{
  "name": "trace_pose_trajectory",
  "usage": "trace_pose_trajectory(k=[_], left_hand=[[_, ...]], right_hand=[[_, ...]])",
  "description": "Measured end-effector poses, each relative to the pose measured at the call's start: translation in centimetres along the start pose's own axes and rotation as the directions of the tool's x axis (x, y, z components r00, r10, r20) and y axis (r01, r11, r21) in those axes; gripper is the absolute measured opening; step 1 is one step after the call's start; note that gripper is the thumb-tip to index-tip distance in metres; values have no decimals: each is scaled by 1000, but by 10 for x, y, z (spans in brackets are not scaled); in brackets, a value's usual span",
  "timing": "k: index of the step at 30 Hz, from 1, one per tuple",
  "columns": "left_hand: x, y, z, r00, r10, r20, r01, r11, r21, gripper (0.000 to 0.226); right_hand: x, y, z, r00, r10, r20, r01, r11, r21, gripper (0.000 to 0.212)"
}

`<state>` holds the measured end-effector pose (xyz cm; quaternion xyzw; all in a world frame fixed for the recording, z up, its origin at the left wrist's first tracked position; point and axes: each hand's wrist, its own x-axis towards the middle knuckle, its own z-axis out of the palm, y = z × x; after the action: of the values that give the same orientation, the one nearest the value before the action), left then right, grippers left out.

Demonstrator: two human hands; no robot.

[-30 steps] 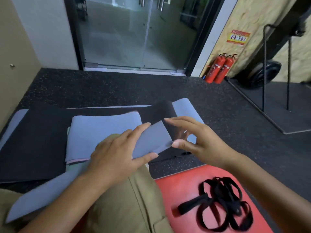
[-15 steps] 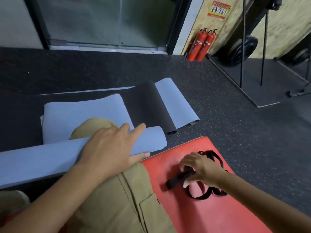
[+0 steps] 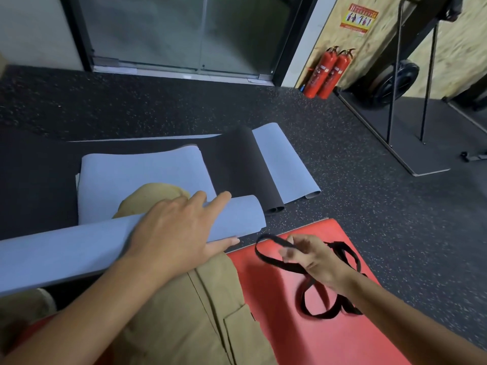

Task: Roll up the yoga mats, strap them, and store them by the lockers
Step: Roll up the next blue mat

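Observation:
A rolled light-blue yoga mat lies across my lap and knee. My left hand rests on top of the roll, fingers spread, thumb under its near edge. My right hand pinches a black strap and holds it lifted above the red mat. The rest of the strap loops hang down onto the red mat. Beyond my knee lie a loosely folded blue mat and a partly rolled black-and-blue mat on the floor.
Dark speckled rubber floor spreads to the right. Two red fire extinguishers stand by the wall near a glass door. A black metal rack on a flat base stands at the right.
My right hand left the blue mat, went down to the strap on the red mat, gripped it and lifted it. My left hand stayed on the roll.

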<state>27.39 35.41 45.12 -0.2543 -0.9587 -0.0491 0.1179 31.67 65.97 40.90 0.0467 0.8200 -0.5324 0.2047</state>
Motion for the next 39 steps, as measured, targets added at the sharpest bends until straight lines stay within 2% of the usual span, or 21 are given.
trace_pose_trajectory(k=[3,5,7,10,14,17,19,26,35,39], left_hand=[[0,-1,-1,1000,-13,-10,13,1000,-19,77],[0,-1,-1,1000,-14,-12,13,1000,-23,77],[0,0,-2,1000,-12,-12,12,1000,-18,76],[0,1,-2,1000,-18,-13,18,1000,-19,75],[-2,-1,-4,999,-39,-16,39,999,-29,75],[-4,-3,-5,999,-45,-12,45,999,-27,76],[-4,-2,-5,999,-48,-9,48,999,-16,77],[-5,-4,-5,998,-58,-2,58,998,-26,78],[-7,-4,-7,998,-65,22,66,997,-43,80],[-7,-5,-8,997,-78,30,79,996,-39,81]], right_hand=[[-1,-29,16,999,-19,-44,33,946,323,32],[-2,-45,24,994,-26,-110,75,878,472,32],[-3,-58,31,986,-49,-159,127,841,527,29],[-5,-75,42,985,-97,-143,163,801,576,31],[-7,-85,56,981,-152,-122,194,812,550,42],[-10,-89,59,976,-197,-88,215,851,479,62],[-13,-91,61,972,-225,-71,233,871,431,67],[-14,-92,67,959,-270,-81,281,898,338,51],[-2,-92,62,980,-197,-36,185,825,534,42],[-2,-90,60,968,-241,-69,245,847,471,38]])
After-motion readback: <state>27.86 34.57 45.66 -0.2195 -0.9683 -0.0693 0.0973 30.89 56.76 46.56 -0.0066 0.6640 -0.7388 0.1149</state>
